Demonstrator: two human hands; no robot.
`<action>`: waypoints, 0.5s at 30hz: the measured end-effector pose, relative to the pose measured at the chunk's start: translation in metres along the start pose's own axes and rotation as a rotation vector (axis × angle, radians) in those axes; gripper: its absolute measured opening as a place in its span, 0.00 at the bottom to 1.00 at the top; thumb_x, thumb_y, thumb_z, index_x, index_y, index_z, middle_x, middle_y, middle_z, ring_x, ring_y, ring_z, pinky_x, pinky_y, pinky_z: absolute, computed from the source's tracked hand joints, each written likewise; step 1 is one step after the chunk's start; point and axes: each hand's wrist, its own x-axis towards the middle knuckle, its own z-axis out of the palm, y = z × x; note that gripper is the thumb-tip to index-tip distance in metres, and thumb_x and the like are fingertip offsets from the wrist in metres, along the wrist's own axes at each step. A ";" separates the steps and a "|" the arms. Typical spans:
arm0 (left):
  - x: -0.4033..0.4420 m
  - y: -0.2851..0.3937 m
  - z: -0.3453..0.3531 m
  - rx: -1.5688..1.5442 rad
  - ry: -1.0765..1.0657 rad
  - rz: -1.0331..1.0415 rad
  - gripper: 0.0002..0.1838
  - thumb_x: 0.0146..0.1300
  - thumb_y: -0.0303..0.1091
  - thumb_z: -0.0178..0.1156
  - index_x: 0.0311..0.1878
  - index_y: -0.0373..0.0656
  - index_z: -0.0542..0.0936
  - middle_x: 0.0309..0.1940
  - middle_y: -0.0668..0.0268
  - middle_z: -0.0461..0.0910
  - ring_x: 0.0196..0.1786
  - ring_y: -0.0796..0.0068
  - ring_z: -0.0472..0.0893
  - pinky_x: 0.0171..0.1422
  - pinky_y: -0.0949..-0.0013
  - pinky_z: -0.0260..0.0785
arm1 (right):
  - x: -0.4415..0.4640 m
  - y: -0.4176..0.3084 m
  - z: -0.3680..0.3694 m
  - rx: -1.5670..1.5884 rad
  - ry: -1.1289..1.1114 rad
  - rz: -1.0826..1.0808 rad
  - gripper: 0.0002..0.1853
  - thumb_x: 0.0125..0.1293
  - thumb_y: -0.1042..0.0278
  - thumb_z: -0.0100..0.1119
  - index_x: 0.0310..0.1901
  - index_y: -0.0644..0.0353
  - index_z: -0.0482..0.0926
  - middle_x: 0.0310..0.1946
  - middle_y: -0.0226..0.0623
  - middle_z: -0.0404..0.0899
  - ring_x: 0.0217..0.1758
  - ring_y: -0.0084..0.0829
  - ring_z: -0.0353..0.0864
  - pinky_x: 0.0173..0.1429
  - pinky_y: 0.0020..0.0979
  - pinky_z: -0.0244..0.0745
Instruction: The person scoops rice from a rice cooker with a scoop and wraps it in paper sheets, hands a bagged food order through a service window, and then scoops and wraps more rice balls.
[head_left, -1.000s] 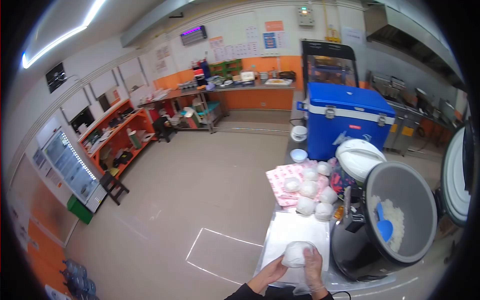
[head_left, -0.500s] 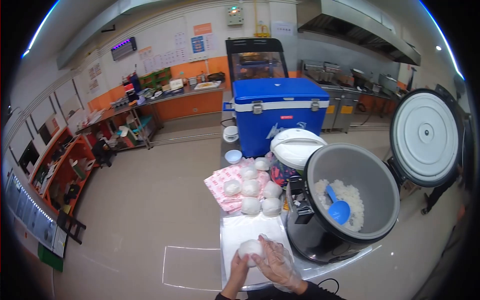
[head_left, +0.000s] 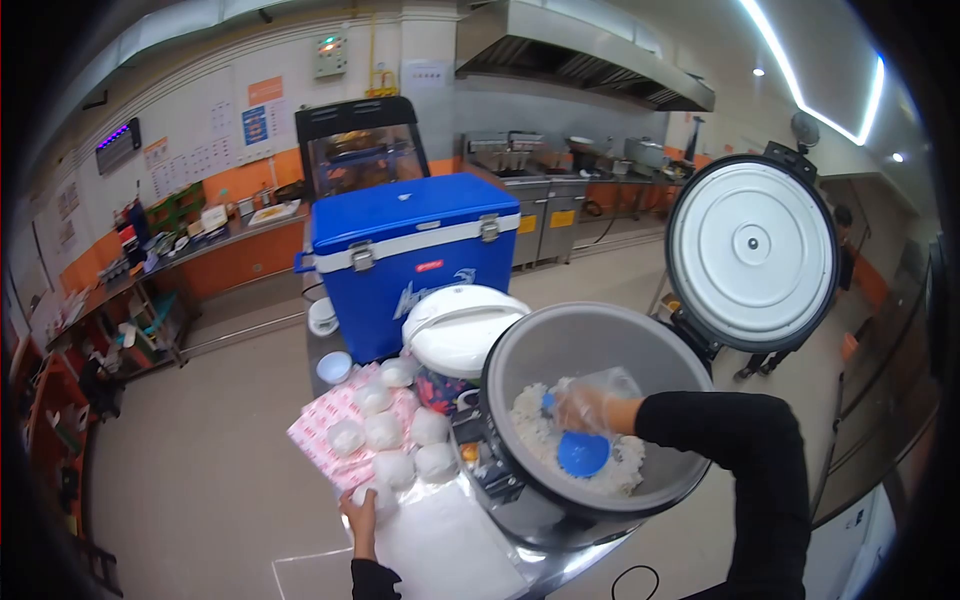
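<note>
My left hand (head_left: 360,517) has its fingers round a white plastic-wrapped rice ball (head_left: 376,496) at the table's left edge. Just beyond it, several similar wrapped rice balls (head_left: 383,432) sit on and beside pink-and-white printed paper (head_left: 318,428). My right hand (head_left: 585,408), in a clear plastic glove, reaches down inside the large rice cooker (head_left: 515,365). It is closed on the handle of a blue rice paddle (head_left: 583,455), whose bowl lies on the loose white rice (head_left: 625,462). The glove hides part of the handle.
Clear plastic sheets (head_left: 440,540) lie at the table front. A blue cooler box (head_left: 420,245), a white lid (head_left: 465,330) and a small bowl (head_left: 334,367) stand behind. The cooker's raised lid (head_left: 752,250) is at right; a person (head_left: 843,255) stands beyond.
My view has swung right. My hands, earlier together round the rice ball, have parted: the left carried it to the others, and the right moved into the cooker onto the paddle.
</note>
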 end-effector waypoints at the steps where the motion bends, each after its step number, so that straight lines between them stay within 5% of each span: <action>1: 0.003 -0.002 0.006 0.008 0.032 0.027 0.39 0.46 0.44 0.67 0.59 0.34 0.64 0.57 0.46 0.61 0.57 0.53 0.68 0.63 0.60 0.60 | 0.014 0.033 0.005 0.383 0.035 0.111 0.06 0.62 0.67 0.54 0.34 0.59 0.76 0.29 0.35 0.75 0.31 0.32 0.77 0.34 0.33 0.71; 4: -0.002 0.004 0.012 0.064 0.116 0.126 0.38 0.48 0.42 0.65 0.60 0.33 0.63 0.58 0.47 0.60 0.58 0.50 0.67 0.64 0.57 0.59 | 0.014 0.004 0.015 0.278 0.049 0.219 0.07 0.64 0.66 0.52 0.31 0.58 0.75 0.25 0.32 0.71 0.29 0.26 0.75 0.32 0.31 0.70; 7: -0.021 0.025 0.012 0.180 0.177 0.275 0.37 0.48 0.39 0.63 0.61 0.33 0.63 0.57 0.47 0.61 0.59 0.46 0.66 0.64 0.54 0.58 | 0.016 0.035 0.013 -0.232 -0.012 0.022 0.10 0.63 0.63 0.55 0.27 0.57 0.75 0.23 0.32 0.73 0.28 0.28 0.75 0.32 0.32 0.71; 10: -0.026 0.036 0.008 0.481 0.267 0.374 0.35 0.51 0.40 0.61 0.61 0.34 0.63 0.56 0.46 0.63 0.60 0.45 0.65 0.64 0.52 0.57 | 0.005 0.052 0.006 -1.210 -0.036 -0.405 0.10 0.60 0.61 0.57 0.27 0.58 0.77 0.24 0.34 0.76 0.28 0.33 0.77 0.32 0.33 0.72; 15: -0.017 0.039 0.003 0.446 0.300 0.483 0.33 0.60 0.48 0.57 0.61 0.35 0.64 0.56 0.47 0.65 0.60 0.47 0.65 0.65 0.53 0.56 | -0.041 -0.003 -0.005 -1.438 -0.251 -0.098 0.08 0.57 0.63 0.58 0.30 0.59 0.80 0.27 0.34 0.79 0.29 0.37 0.79 0.33 0.34 0.74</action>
